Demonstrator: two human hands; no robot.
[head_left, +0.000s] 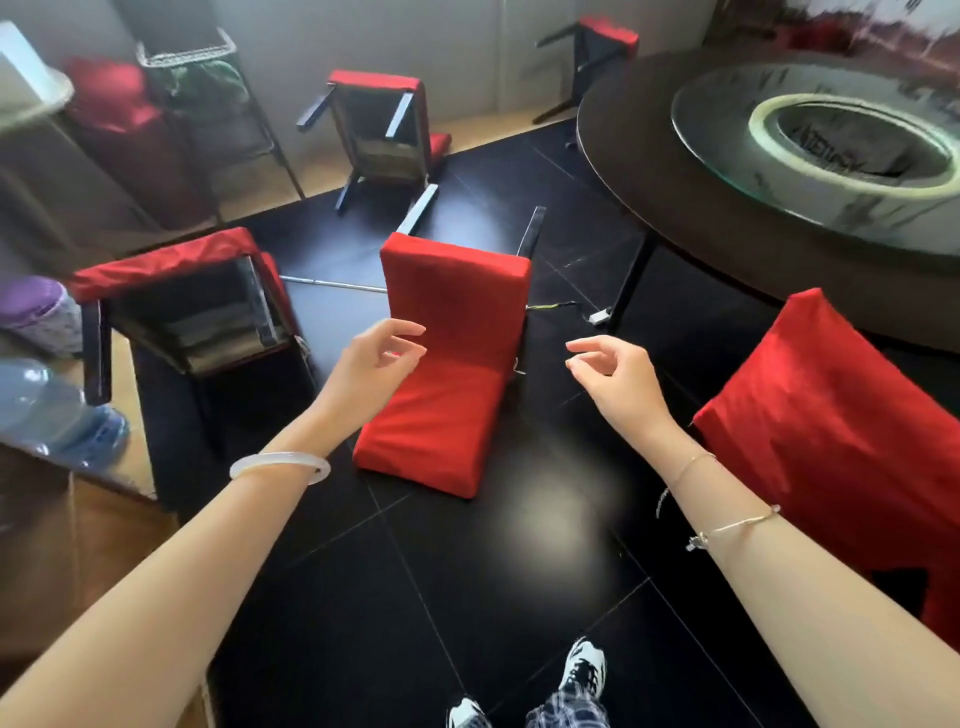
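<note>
Reaching out over the dark tiled floor (467, 582), we hold both grips empty. The left grip (375, 358) and the right grip (609, 375) each have the fingers apart and loosely curled, thumb and forefinger not meeting, clamped on nothing.

The red chair (452, 332) lies tipped on its back just ahead of the grips and between them. Its padded back rests on the floor with the top edge towards us, the seat stands up facing us, and the dark legs (420, 210) point away beyond the grips. Its long axis therefore runs away from us, leaning slightly rightward at the far end.

The left grip is the nearer: it hangs in front of the seat's left edge, though we cannot tell whether it touches the cloth. The right grip hangs off the chair's right side, over bare tile, a little apart from it. We judge that standing the chair up calls for a hold from both sides, so the right grip has the further way inward.

Left of the left grip an overturned chair (182, 306) shows its underside. A far chair (379, 130) lies well beyond both grips. Right of the right grip stands a red-covered chair (831, 441), and beyond it the round table (727, 223) with its glass turntable (727, 140). A thin cable (561, 306) on the floor beyond the right grip could snag.
</note>
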